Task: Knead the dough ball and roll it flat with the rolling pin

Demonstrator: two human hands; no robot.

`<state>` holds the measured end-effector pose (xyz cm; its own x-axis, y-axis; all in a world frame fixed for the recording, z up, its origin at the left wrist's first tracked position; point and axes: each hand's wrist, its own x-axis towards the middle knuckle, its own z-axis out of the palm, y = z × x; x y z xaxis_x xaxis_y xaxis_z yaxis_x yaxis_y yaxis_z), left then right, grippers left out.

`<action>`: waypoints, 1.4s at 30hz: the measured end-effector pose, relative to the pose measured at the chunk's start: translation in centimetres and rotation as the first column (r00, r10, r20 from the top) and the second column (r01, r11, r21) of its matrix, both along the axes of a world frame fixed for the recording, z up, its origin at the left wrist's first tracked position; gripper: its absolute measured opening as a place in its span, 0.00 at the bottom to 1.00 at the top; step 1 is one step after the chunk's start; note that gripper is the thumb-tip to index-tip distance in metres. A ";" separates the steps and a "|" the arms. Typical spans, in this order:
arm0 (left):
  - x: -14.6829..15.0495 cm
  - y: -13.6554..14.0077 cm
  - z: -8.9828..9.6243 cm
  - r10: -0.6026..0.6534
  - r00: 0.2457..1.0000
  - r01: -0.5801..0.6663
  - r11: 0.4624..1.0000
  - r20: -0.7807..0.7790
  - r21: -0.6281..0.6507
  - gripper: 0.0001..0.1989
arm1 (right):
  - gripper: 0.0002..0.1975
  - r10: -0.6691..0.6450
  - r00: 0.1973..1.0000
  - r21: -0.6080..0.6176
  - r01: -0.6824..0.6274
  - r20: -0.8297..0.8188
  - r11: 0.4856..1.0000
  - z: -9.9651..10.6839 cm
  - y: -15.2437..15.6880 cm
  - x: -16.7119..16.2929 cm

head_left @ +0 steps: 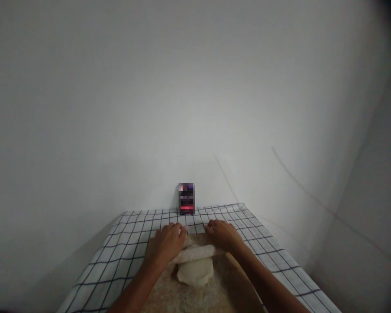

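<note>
A pale, flour-dusted rolling pin point(198, 252) lies crosswise over the far part of a flattened piece of dough point(195, 273). My left hand point(170, 239) is on the pin's left end, its fingers curving over to the far side. At the opposite end, my right hand point(224, 234) rests on the pin in the same way, fingers bent. Both palms hide the ends of the pin. Under the dough is a floured wooden board point(169, 292); its far edge shows between my hands.
A white tablecloth with dark grid lines point(117, 256) covers the table beneath the board. A phone-like dark upright object point(187, 199), blurred out, leans against the white wall point(195, 108) at the table's back edge. Another wall point(371, 195) stands to the right.
</note>
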<state>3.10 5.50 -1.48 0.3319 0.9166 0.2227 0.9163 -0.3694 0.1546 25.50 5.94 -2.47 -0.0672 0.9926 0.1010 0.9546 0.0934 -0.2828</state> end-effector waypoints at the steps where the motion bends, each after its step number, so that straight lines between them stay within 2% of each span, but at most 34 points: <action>1: 0.0 -0.3 0.1 -0.018 1.000 0.018 1.000 -0.012 -0.001 0.19 | 0.21 -0.002 1.000 -0.010 0.002 -0.003 1.000 0.1 -0.2 -0.1; 6: -0.1 -2.4 0.2 -0.089 0.994 0.091 0.995 -0.071 0.034 0.16 | 0.20 0.009 1.000 -0.050 -0.009 0.002 0.999 0.6 -1.2 -0.2; 11: -0.5 -3.8 -1.1 -0.118 0.986 0.140 0.969 -0.117 0.201 0.16 | 0.21 0.075 0.996 -0.035 -0.074 0.047 0.997 0.8 -2.9 0.0; 14: -0.4 -4.4 -2.0 -0.080 0.991 0.112 0.942 -0.111 0.316 0.18 | 0.22 0.102 0.991 0.003 -0.103 0.087 0.995 0.7 -4.5 0.2; 17: -0.2 -5.4 -2.6 -0.053 0.997 0.070 0.935 -0.058 0.347 0.18 | 0.22 0.076 0.990 0.062 -0.084 0.122 0.995 0.3 -6.6 0.1; 21: -0.2 -7.1 -3.7 -0.097 0.995 0.091 0.919 -0.002 0.384 0.19 | 0.22 0.037 0.991 0.163 -0.058 0.132 0.985 -1.1 -10.3 -0.5; 25: -0.6 -8.0 -5.8 -0.138 0.990 0.115 0.871 0.012 0.478 0.23 | 0.23 0.015 0.995 0.278 -0.042 0.098 0.960 -3.3 -13.6 -0.7; 30: -1.3 -8.8 -7.6 -0.185 0.983 0.154 0.793 -0.008 0.590 0.27 | 0.21 0.048 0.989 0.370 -0.098 0.140 0.924 -6.6 -15.3 0.1; 33: -1.7 -9.3 -7.7 -0.210 0.977 0.186 0.783 -0.030 0.593 0.27 | 0.21 0.079 0.982 0.377 -0.140 0.174 0.915 -7.5 -15.5 0.5; 36: -1.9 -9.4 -7.5 -0.203 0.979 0.184 0.797 -0.031 0.576 0.26 | 0.21 0.091 0.984 0.344 -0.140 0.155 0.928 -6.5 -14.9 0.4; 42: -0.8 -8.0 -5.8 -0.174 0.984 0.175 0.878 -0.044 0.445 0.20 | 0.22 0.126 0.986 0.193 -0.145 0.108 0.970 -1.9 -11.6 0.0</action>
